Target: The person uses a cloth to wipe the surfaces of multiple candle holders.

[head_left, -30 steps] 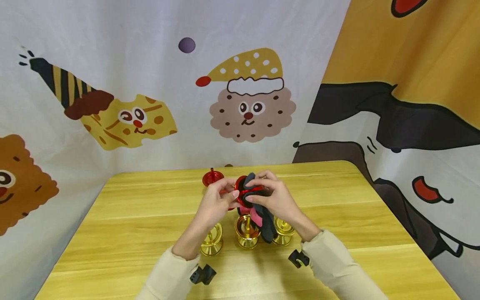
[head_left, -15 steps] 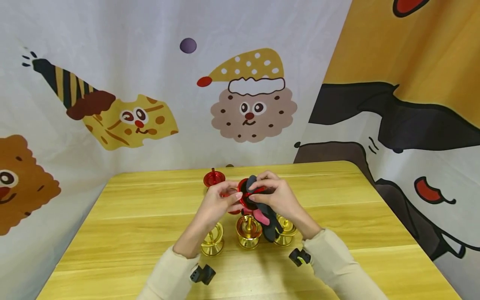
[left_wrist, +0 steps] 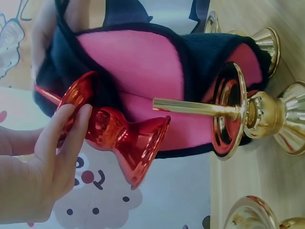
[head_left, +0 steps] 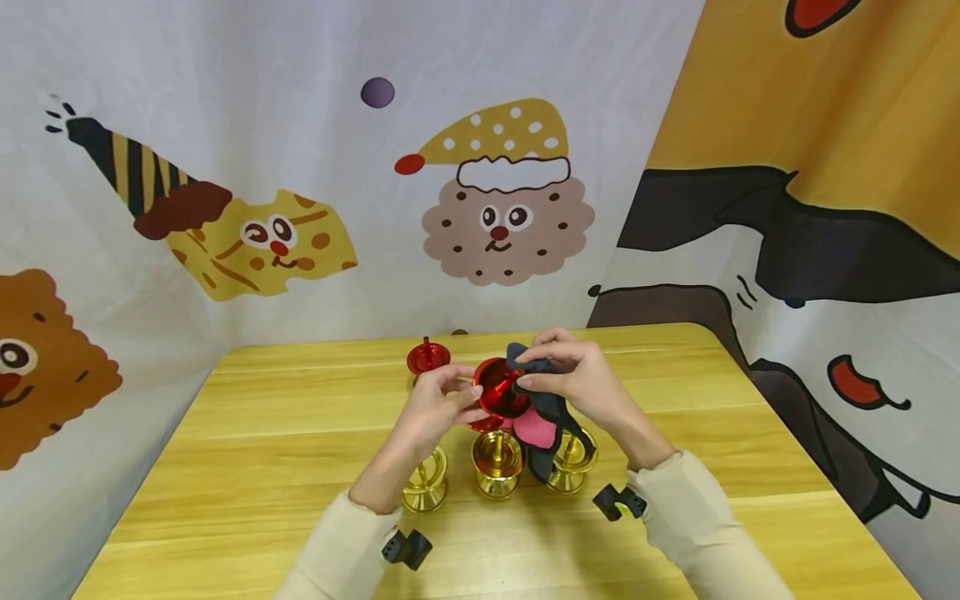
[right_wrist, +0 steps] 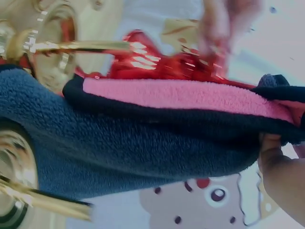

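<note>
In the head view my left hand holds a shiny red candle holder by its dish, tilted, above the table. A thin red pin stands in the middle of the dish. The left wrist view shows my fingers on the dish rim, with the flared foot pointing away from the hand. My right hand pinches a dark blue-grey and pink cloth with black edging, right at the holder's dish. The cloth hangs down in front of a gold candle holder, partly covering it.
Two more gold candle holders, one in the middle and one at left, stand on the wooden table. At the back is a red holder; another red one is partly hidden behind the held one. A printed curtain hangs behind.
The cloth was folded into the red holder's dish around the pin. My right hand has drawn it rightward, and the red inside of the dish now shows. My left hand stays nearly in place.
</note>
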`<state>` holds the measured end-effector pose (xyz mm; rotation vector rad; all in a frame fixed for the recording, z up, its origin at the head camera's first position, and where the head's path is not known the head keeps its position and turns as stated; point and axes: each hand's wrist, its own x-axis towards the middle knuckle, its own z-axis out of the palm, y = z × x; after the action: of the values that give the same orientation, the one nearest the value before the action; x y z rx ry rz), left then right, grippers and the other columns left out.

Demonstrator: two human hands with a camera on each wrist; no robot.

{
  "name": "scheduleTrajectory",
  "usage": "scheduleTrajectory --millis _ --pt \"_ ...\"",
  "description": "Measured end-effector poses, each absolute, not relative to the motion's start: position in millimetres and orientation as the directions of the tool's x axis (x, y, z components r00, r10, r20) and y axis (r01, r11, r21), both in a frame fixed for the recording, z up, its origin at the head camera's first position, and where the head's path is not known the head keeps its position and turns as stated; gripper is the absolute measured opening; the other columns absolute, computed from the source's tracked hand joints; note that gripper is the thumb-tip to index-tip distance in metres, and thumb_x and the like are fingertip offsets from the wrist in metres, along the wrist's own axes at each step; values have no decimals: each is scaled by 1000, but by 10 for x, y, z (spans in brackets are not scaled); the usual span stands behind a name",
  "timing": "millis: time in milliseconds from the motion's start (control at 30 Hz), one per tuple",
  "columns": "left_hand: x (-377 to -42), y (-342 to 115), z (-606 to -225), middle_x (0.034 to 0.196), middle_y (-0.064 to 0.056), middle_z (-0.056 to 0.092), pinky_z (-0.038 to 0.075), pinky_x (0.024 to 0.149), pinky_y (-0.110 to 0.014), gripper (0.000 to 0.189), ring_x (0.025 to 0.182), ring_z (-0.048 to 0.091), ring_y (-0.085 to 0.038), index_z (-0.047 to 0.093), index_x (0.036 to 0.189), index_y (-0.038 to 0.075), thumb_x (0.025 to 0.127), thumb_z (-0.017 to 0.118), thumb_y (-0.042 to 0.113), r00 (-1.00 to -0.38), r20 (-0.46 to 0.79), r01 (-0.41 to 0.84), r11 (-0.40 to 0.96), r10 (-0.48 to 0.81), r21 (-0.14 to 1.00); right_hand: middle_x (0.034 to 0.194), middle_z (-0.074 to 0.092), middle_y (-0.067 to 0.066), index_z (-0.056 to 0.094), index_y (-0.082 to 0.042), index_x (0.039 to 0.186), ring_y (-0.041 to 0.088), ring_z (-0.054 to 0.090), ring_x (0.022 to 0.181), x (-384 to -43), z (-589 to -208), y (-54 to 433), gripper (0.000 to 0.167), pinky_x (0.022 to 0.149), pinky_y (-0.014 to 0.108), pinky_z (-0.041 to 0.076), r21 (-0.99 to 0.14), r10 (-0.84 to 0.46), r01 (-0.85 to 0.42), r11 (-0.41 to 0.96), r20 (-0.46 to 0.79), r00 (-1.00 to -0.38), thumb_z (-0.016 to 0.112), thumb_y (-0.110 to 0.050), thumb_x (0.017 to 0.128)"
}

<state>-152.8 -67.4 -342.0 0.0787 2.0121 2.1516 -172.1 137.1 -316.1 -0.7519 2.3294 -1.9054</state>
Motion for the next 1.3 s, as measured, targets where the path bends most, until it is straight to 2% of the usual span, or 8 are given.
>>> scheduleTrajectory --millis 100,233,467,533,633,833,1200,1300 --pt "-1541 -697 -3421 95 -22 51 54 69 -29 26 76 61 -20 51 115 -13 90 48 -9 -981 -98 -113 -80 168 990 101 49 12 67 7 98 24 48 96 -1730 -3088 1456 23 83 28 44 -924 -380 -370 101 308 -872 71 1 76" --pt "-1553 -727 -3393 97 -21 52 54 68 -29 25 75 60 -19 49 116 -14 92 45 -7 -980 -97 -116 -106 175 988 101 50 10 67 4 101 22 47 97 -1735 -3065 1494 26 84 28 44 -903 -389 -401 155 318 -865 72 0 76" --pt "-1543 -709 -3333 102 -24 56 54 67 -30 24 71 61 -18 53 112 -14 96 42 0 -972 -76 -85 -31 222 996 101 49 5 70 -5 103 15 42 71 -1702 -3224 1307 30 62 23 39 -788 -460 -489 374 301 -836 76 -7 74" --pt "-1533 -702 -3338 101 -24 57 54 66 -30 24 71 62 -19 54 111 -13 96 42 0 -972 -71 -72 3 225 997 100 49 2 70 -7 101 14 42 71 -1693 -3267 1261 30 61 24 40 -742 -465 -517 427 310 -829 77 -7 72" --pt "-1517 -701 -3349 101 -23 58 54 65 -31 23 72 63 -22 55 110 -12 95 42 -1 -973 -50 -42 39 223 998 101 49 -1 71 -9 100 14 47 83 -1681 -3301 1211 30 69 27 44 -703 -477 -542 461 318 -819 77 -7 71" --pt "-1509 -709 -3349 98 -21 59 54 64 -32 23 72 63 -25 57 110 -11 95 43 0 -973 -3 16 78 232 997 98 49 -1 71 -8 96 16 48 86 -1677 -3305 1162 26 72 29 45 -701 -483 -552 451 328 -812 77 -5 71" --pt "-1540 -729 -3341 99 -17 59 54 66 -36 26 69 64 -25 59 115 -4 96 44 7 -970 15 41 104 244 994 94 52 4 72 -4 88 18 50 81 -1693 -3381 1115 16 65 24 44 -762 -422 -538 359 381 -822 76 -3 72" --pt "-1531 -731 -3342 107 -19 58 54 70 -35 27 80 65 -28 56 118 -6 95 47 5 -965 6 19 46 261 999 96 52 6 71 -3 88 19 50 83 -1703 -3383 1129 16 67 24 45 -795 -395 -506 335 369 -841 76 -3 73"
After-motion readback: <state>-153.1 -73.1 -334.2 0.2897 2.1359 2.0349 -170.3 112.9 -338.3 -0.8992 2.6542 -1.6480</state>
